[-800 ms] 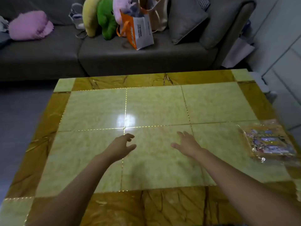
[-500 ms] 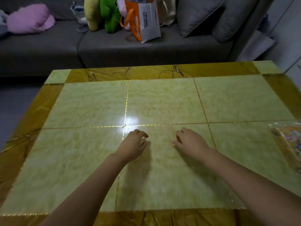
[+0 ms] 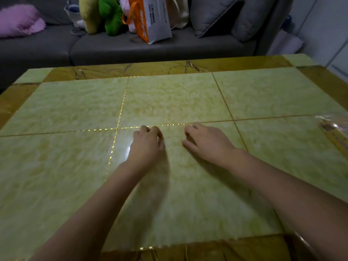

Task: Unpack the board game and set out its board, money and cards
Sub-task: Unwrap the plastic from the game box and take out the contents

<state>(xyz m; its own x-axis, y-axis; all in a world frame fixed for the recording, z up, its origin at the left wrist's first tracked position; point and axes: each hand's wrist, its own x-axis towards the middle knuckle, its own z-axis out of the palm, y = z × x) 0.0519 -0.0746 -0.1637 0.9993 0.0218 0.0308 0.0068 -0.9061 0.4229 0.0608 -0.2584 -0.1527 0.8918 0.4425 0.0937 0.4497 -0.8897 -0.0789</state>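
- While both forearms reach out over the table (image 3: 169,102), the left hand (image 3: 146,146) sits knuckles-up with its fingers curled under, gripping nothing.
- Just beside it, the right hand (image 3: 209,142) also has its fingers bent in, tips on the tabletop and thumb out to the side, holding nothing.
- One board game packet (image 3: 335,130) lies in clear plastic at the table's right edge, well apart from both hands. It is cut off by the frame, and its printing is too blurred to read.
- One orange-and-white bag (image 3: 156,19) stands on the grey sofa (image 3: 169,51). It carries orange lettering and a line of dark digits, neither legible.
- Three plush toys sit left of the bag: one yellow (image 3: 88,14), one green (image 3: 111,16), and one pale pink (image 3: 124,4), partly hidden.
- One fluffy pink cushion (image 3: 20,21) lies at the far left, and two grey cushions (image 3: 211,14) lean at the right.
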